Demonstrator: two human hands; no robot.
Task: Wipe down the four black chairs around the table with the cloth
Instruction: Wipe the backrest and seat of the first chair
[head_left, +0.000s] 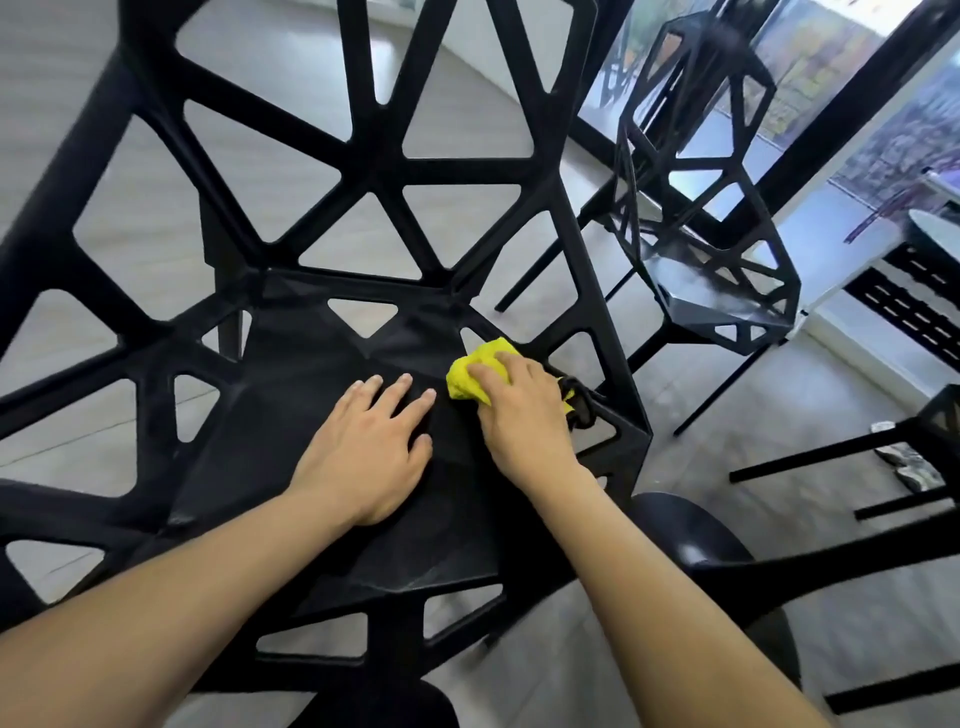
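Observation:
A black chair (322, 519) with an open triangular lattice back fills the view right below me. My left hand (371, 441) lies flat on the middle of its seat, fingers straight. My right hand (522, 410) grips a bunched yellow cloth (480, 366) and presses it onto the seat's far right corner, beside the armrest lattice. A second black chair (727, 306) of the same design stands to the upper right, apart from both hands.
Black table legs and bars (810, 457) run along the right side, with part of a dark rounded seat (691, 535) below them. A dark window frame post (831, 104) rises at upper right. Grey floor (779, 395) lies all around.

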